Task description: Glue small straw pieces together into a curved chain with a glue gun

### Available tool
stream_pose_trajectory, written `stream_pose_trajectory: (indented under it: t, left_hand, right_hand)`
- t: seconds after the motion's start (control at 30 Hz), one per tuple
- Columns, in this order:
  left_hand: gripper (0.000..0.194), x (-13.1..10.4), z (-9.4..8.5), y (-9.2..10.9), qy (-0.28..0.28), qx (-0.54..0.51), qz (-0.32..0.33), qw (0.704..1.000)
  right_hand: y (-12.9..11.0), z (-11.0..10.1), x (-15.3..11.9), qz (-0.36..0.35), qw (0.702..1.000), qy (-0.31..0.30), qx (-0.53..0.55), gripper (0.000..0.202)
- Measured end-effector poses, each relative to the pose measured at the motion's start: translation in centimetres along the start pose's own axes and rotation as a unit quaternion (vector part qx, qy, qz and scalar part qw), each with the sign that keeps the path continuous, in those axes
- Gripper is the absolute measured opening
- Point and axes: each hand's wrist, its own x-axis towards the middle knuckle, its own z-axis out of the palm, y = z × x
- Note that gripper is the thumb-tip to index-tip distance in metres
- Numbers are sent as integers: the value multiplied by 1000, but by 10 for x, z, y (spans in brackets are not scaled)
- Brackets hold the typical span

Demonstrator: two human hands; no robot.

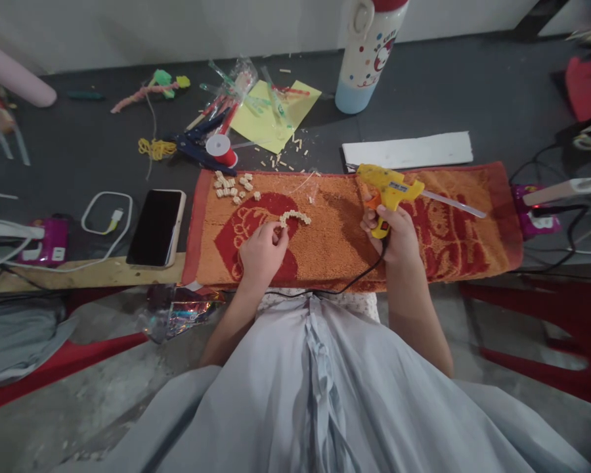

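Observation:
My right hand (393,231) is wrapped round the handle of a yellow glue gun (391,186), whose nozzle points left over the towel. A clear glue stick (454,203) sticks out of its back end. My left hand (264,253) pinches the near left end of a curved chain of small pale wooden pieces (298,215). That chain rests on the folded orange towel (335,230), partly over its red heart pattern. Several loose clusters of pale pieces (231,186) lie on the towel's upper left corner.
Beyond the towel are a white strip (408,151), a bottle (362,69), yellow paper (261,131), dark blue pliers (197,141) and a red thread spool (222,151). A phone (156,228) lies left of the towel. The gun's black cord (357,280) runs along the front edge.

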Motion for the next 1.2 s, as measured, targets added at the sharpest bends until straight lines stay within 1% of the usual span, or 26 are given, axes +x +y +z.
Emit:
stream_pose_trajectory:
  t: [0.13,0.53,0.8,1.2]
  left_hand:
    - [17,0,-1,1,-7,-1,-8,1000]
    - [18,-1,2,-2,12,-1,15,1000]
    - [16,0,2,-1,17,3,15,1000]
    - [17,0,1,0,9,2,8,1000]
  right_hand:
    - [0,0,0,-4,1000,-4,0,18]
    - [0,1,0,2,1000,5,-7,23]
    - [0,1,0,4,1000,-1,-6,29]
    - [1,1,0,-1,1000,1,-19,27]
